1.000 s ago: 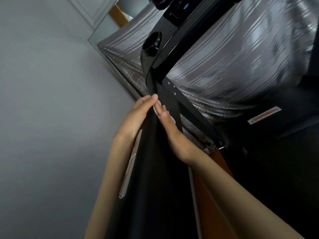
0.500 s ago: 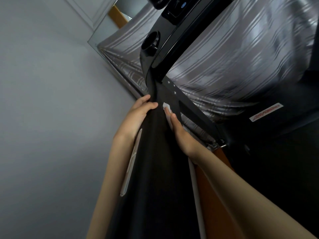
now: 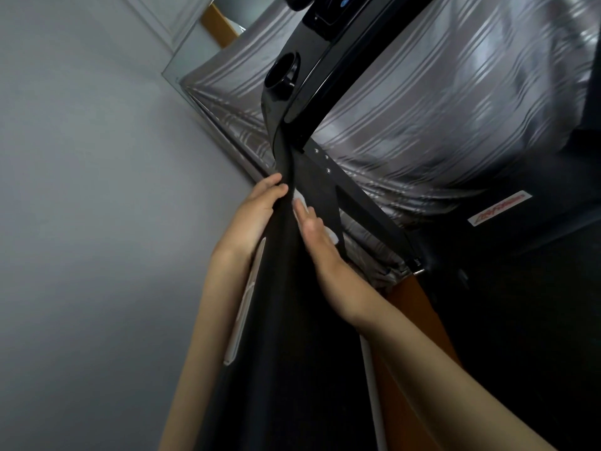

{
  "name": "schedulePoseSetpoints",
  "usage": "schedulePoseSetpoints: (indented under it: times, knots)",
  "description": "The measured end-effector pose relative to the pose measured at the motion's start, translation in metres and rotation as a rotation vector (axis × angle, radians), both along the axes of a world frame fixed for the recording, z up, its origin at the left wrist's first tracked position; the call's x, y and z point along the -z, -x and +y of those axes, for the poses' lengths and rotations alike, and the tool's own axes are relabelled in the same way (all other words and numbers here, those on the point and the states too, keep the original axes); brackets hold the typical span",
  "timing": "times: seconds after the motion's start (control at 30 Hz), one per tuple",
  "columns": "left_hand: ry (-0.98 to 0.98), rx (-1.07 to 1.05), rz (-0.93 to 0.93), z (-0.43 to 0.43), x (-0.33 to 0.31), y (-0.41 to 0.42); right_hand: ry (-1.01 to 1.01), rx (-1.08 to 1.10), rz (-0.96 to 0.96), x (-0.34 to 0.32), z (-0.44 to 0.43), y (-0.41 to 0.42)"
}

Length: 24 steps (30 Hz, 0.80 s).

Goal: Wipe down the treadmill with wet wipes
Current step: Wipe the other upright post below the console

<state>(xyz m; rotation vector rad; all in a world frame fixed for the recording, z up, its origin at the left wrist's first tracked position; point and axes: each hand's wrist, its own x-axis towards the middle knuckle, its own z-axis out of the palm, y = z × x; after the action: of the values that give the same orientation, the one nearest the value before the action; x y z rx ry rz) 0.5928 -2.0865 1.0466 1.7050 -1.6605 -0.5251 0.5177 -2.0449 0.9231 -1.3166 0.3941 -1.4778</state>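
The black treadmill upright [image 3: 286,288] runs up the middle of the head view to the glossy console [image 3: 292,89] with a round cup holder. My left hand [image 3: 253,219] grips the upright's left edge, thumb curled over its front. My right hand [image 3: 322,255] lies flat with straight fingers on the upright's right side, pressing a white wet wipe [image 3: 300,202] against it. Only small white bits of the wipe show past the fingers and under the palm.
A grey wall [image 3: 97,206] stands close on the left. A silver striped curtain [image 3: 422,109] hangs behind the console. A black brace [image 3: 367,203] with bolts slants down to the right. An orange-brown board [image 3: 419,314] and a red-lettered label [image 3: 499,208] lie at the right.
My right hand has slid along the upright with the wipe, back and forth near the brace. My left hand's thumb has curled round the upright's edge.
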Motion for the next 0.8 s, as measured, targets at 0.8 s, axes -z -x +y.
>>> schedulePoseSetpoints:
  times: [0.8]
  knots:
    - [-0.005,0.020,0.036,-0.002,-0.001,0.002,0.047,-0.015,0.066,0.009,-0.001,0.005]
